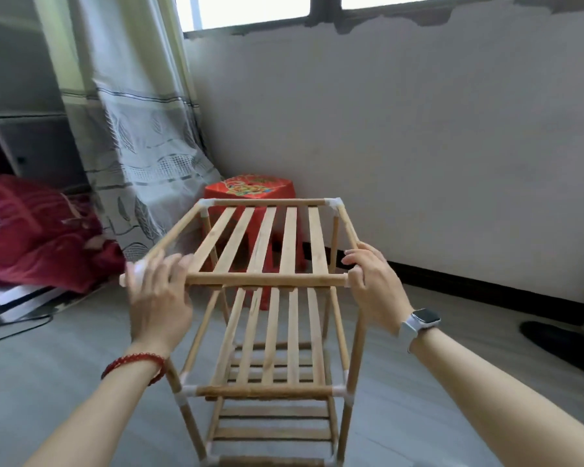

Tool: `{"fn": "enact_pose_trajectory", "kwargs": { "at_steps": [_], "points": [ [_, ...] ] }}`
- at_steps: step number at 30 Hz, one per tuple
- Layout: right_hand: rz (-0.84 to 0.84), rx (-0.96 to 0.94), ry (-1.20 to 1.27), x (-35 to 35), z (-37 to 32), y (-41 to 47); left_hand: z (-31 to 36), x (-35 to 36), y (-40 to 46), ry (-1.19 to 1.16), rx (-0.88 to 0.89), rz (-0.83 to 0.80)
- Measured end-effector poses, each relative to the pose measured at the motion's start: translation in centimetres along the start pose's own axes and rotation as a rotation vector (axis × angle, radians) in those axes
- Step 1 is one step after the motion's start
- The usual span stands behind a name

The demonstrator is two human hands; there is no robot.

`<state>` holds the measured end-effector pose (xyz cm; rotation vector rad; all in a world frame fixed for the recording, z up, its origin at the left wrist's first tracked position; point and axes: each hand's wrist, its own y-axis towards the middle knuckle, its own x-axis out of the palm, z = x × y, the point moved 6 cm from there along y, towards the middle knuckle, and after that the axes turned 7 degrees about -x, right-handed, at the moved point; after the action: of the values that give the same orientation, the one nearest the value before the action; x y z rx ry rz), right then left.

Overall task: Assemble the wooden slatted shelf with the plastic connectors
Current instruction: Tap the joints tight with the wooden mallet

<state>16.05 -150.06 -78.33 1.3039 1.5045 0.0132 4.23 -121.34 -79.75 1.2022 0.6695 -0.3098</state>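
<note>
At near corners, both hands (161, 291) (373, 281) gripping shelf (267, 279), left blurred

The shelf (265, 281) is made of pale honey-coloured wood, its slats streaked with a slightly darker grain. White plastic connectors (334, 204) are seen at its corners. A bracelet of red beads (134, 364) is worn on the left wrist, and a watch (418, 323) with a white strap and a dark grey face on the right. Behind the shelf a bright red stool (253, 188) is printed on top with a yellow and green design. The curtain (139, 129) is grey-white, patterned with darker grey leaves and thin dark stripes. A deep crimson cloth (38, 230) is seen at the left. The floor (64, 365) is light grey, the wall (418, 146) off-white above a black skirting band (486, 288).
</note>
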Motion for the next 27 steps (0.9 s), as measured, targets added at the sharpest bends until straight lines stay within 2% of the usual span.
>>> {"fn": "enact_pose_trajectory", "kwargs": {
  "at_steps": [2,3,6,9,12,14,15,17,19,21,23,26,27],
  "points": [
    [-0.066,0.009,0.052,1.7,-1.0,0.6,1.5,0.1,-0.6,0.014,0.138,0.0],
    [-0.083,0.008,0.059,2.4,-1.3,0.8,1.6,0.4,-0.7,0.006,0.139,-0.008],
    [-0.085,0.027,0.046,2.9,-1.3,1.1,1.2,1.2,-0.3,-0.023,0.071,-0.058],
    [-0.168,0.044,-0.006,3.2,-1.3,1.2,0.8,1.3,-0.5,0.021,0.063,-0.126],
    [-0.226,0.114,0.185,2.8,-2.0,0.8,1.4,0.2,-0.7,0.047,0.006,-0.228],
    [-0.196,0.179,0.352,1.8,-1.6,-0.8,3.2,-1.1,-2.2,-0.032,-0.054,-0.235],
    [-0.159,0.209,0.382,1.3,-0.9,-1.6,4.7,-1.7,-3.1,-0.081,-0.028,-0.2],
    [-0.101,0.274,0.358,0.1,1.5,-3.2,9.0,-2.7,-5.2,-0.229,0.081,-0.124],
    [-0.132,0.359,0.3,-0.7,4.8,-5.4,14.2,-2.5,-7.4,-0.395,0.226,-0.123],
    [-0.183,0.44,0.242,-1.1,9.2,-7.8,19.6,-0.7,-9.2,-0.508,0.333,-0.231],
    [-0.218,0.512,0.198,-1.2,13.8,-9.9,24.2,2.7,-10.6,-0.566,0.354,-0.359],
    [-0.272,0.631,0.141,0.4,21.2,-12.3,29.6,10.8,-11.9,-0.519,0.243,-0.597],
    [-0.307,0.683,0.11,1.6,25.2,-13.1,31.9,15.6,-12.8,-0.468,0.178,-0.739]
  ]
}}
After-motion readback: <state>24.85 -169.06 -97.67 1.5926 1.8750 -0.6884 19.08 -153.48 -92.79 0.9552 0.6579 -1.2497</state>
